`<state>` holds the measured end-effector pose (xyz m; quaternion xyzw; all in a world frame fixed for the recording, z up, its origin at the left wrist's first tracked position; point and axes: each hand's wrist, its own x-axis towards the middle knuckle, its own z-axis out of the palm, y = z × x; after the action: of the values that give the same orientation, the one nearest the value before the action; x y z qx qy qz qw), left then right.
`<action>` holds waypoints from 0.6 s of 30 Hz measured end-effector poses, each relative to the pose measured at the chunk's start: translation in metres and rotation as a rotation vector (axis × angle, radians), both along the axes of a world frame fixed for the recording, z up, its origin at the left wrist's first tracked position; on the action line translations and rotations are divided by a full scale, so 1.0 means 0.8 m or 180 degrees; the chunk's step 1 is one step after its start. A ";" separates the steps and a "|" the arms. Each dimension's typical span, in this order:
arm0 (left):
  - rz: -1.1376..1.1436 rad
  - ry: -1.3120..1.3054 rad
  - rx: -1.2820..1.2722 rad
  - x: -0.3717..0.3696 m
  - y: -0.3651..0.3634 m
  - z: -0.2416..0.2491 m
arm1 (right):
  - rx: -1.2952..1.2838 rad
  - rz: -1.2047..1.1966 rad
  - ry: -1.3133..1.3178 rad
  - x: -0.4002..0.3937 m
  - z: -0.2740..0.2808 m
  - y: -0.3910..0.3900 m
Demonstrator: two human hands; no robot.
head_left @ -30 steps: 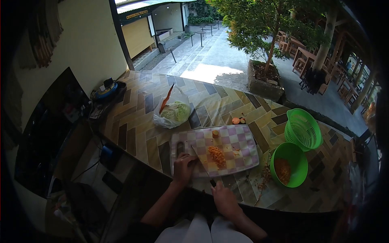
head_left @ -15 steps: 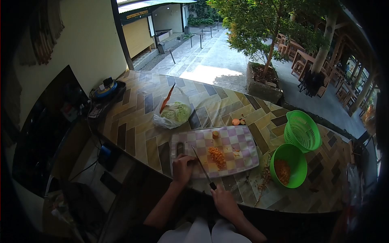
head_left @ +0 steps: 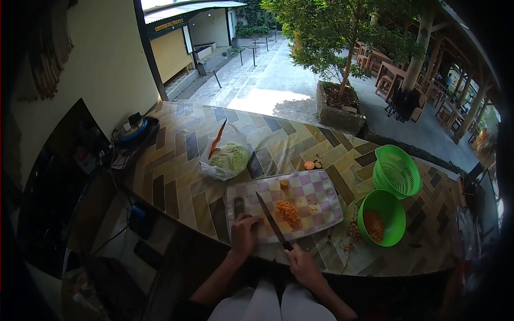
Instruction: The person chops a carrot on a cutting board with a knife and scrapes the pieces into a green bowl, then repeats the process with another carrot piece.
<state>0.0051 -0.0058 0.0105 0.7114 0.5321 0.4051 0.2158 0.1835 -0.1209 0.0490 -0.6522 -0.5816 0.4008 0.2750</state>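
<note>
A knife [head_left: 272, 218] with a dark handle is gripped in my right hand [head_left: 302, 266] at the board's front edge. Its blade points away and slightly left across the checkered cutting board [head_left: 316, 187]. My left hand [head_left: 244, 234] rests on the board's left front corner with its fingers curled together; what they hold, if anything, is hidden. Right of the blade lies a pile of chopped carrot [head_left: 288, 214]. A short carrot stub [head_left: 284, 184] is near the board's far edge.
A green bowl [head_left: 397, 216] with chopped carrot and a green colander [head_left: 409, 176] stand to the right. Beyond the board are a plastic bag [head_left: 214, 172] with a pale green vegetable and carrot ends [head_left: 309, 165]. Peelings [head_left: 350, 238] lie between board and bowl.
The knife's blade has turned to show more of its flat side, and the right hand has shifted slightly right. My left hand stays at the board's corner. The whole view has shifted slightly.
</note>
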 end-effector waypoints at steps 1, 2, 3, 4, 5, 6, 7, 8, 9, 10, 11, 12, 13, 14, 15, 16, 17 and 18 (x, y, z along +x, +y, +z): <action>0.0039 -0.0029 -0.0040 -0.001 0.003 0.001 | 0.0048 0.0017 -0.0048 -0.001 -0.002 -0.001; 0.0079 -0.0057 -0.0088 -0.002 0.005 0.001 | 0.0089 0.0037 -0.0096 -0.003 -0.007 -0.005; 0.0126 -0.0082 -0.0141 -0.004 0.007 0.001 | 0.0125 0.0063 -0.0140 -0.005 -0.012 -0.009; 0.0114 -0.0070 -0.0159 -0.007 0.008 0.001 | 0.0131 0.0094 -0.0189 -0.008 -0.017 -0.011; 0.0100 -0.0057 -0.0173 -0.010 0.011 0.000 | 0.0142 0.0123 -0.0237 -0.010 -0.022 -0.013; 0.0082 -0.0048 -0.0186 -0.011 0.013 -0.001 | 0.0154 0.0149 -0.0289 -0.012 -0.025 -0.013; 0.0096 -0.0042 -0.0217 -0.011 0.014 -0.005 | 0.0172 0.0152 -0.0427 -0.014 -0.023 -0.014; 0.0117 -0.0034 -0.0244 -0.012 0.016 -0.008 | 0.0195 0.0162 -0.0564 -0.017 -0.019 -0.015; 0.0137 -0.0025 -0.0270 -0.013 0.016 -0.010 | 0.0218 0.0171 -0.0699 -0.020 -0.016 -0.015; 0.0125 0.0013 -0.0210 -0.014 0.015 -0.010 | 0.0134 0.0166 -0.0813 -0.025 -0.010 -0.012; 0.0109 0.0053 -0.0149 -0.014 0.014 -0.010 | 0.0051 0.0156 -0.0925 -0.030 -0.003 -0.008; 0.0091 0.0092 -0.0080 -0.014 0.013 -0.009 | -0.0025 0.0143 -0.1038 -0.033 0.001 -0.005; 0.0066 0.0101 -0.0060 -0.012 0.009 -0.005 | 0.0003 0.0082 -0.0973 -0.034 -0.001 -0.004; 0.0045 0.0113 -0.0030 -0.010 0.002 0.002 | 0.0041 0.0023 -0.0906 -0.036 -0.004 0.001; 0.0034 0.0125 0.0004 -0.009 -0.001 0.007 | 0.0084 -0.0025 -0.0838 -0.038 -0.006 0.006; 0.0003 0.0108 0.0077 -0.011 -0.003 0.006 | 0.0163 -0.0002 -0.0710 -0.036 -0.009 0.007; -0.0029 0.0088 0.0141 -0.012 -0.005 0.005 | 0.0233 0.0022 -0.0585 -0.029 -0.012 0.005; -0.0071 0.0063 0.0198 -0.013 -0.006 0.003 | 0.0293 0.0037 -0.0464 -0.025 -0.015 0.002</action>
<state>-0.0053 -0.0107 0.0130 0.7277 0.5134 0.4120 0.1928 0.1632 -0.1193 0.0372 -0.6629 -0.6217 0.3267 0.2592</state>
